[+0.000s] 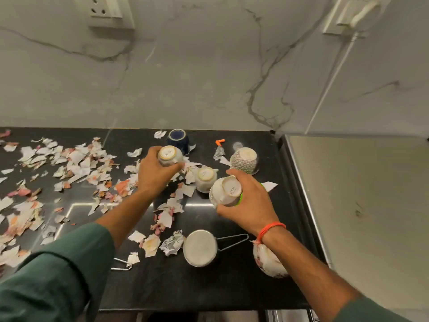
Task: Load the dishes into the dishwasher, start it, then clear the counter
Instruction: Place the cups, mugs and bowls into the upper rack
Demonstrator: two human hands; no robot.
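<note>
Both hands are already holding cups, each one upside down with its foot ring facing the camera. The left hand [154,173] is wrapping its grip around a white cup [169,155] toward the back of the black table [232,287], fingers curled round the wall. The right hand [249,203] is gripping a second white cup [225,191] — this one is tilting, its base leaning toward the left, and something green is peeking out behind it; what that is cannot be told.

The relation that matters, as I judge it: a third white cup [205,178] is standing inverted between the two hands, just beside the right hand's cup and nearer that hand than the left. With both grips full, it looks set to wait. Its axis is upright, base up, printed lettering on the foot too small to read.

Further back, a dark blue cup [177,140] is sitting behind the left hand, and a patterned cup [245,160] is sitting inverted behind the right. Nearer the camera, a steel strainer [200,248] is lying face down with its wire handle pointing right, and a floral bowl [267,261] is partly hiding under the right forearm.

Torn paper scraps [76,163] are littering the left of the table — clearing them appears to be a later step. The dishwasher is not in view.
</note>
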